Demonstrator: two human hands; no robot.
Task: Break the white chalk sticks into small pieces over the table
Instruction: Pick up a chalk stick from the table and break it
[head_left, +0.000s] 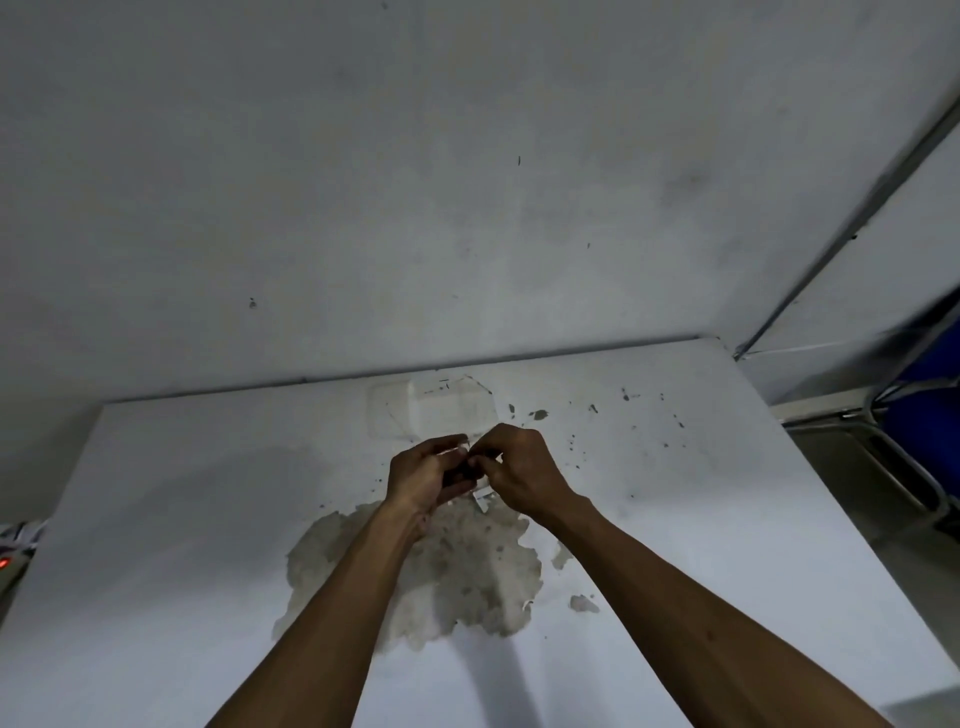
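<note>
White bench (675, 519) w/ a worn patch (467, 571) at centre. Left hand (423, 475) & right hand (524, 470) meet above it, fingertips touching. Both grips pinched on a small chalk piece (480, 493), mostly hidden between them.

Stained grey wall (415, 182), blue chair (930, 410) at right, dim light

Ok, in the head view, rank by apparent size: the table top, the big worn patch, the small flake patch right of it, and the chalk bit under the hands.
1. Table top
2. Big worn patch
3. Small flake patch and chalk bit: too close to rank.
</note>
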